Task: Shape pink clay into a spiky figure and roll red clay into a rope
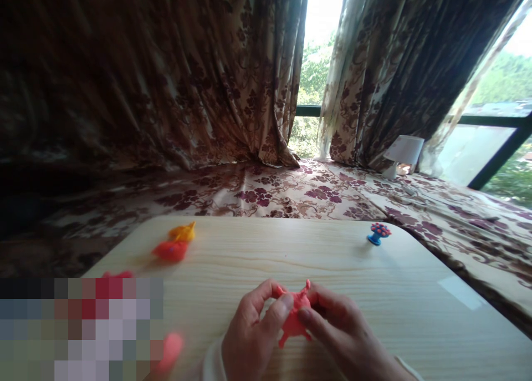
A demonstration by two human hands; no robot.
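Both hands hold one pink modelling-clay figure (296, 321) above the near middle of the table. It has a flat body, two small knobs sticking up at the top and leg-like points at the bottom. My left hand (257, 325) pinches its left side, thumb on the front face. On the right side, the thumb and fingers of my right hand (341, 325) are closed on the same piece. The fingertips behind the figure are partly hidden.
A pale wooden table (233, 253) carries yellow clay (183, 232) touching orange-red clay (170, 252) at far left. A blue clay piece with red dots (379, 233) stands far right. A blurred pink lump (171, 349) is near left, beside a pixelated area. Behind stands a white lamp (405, 149).
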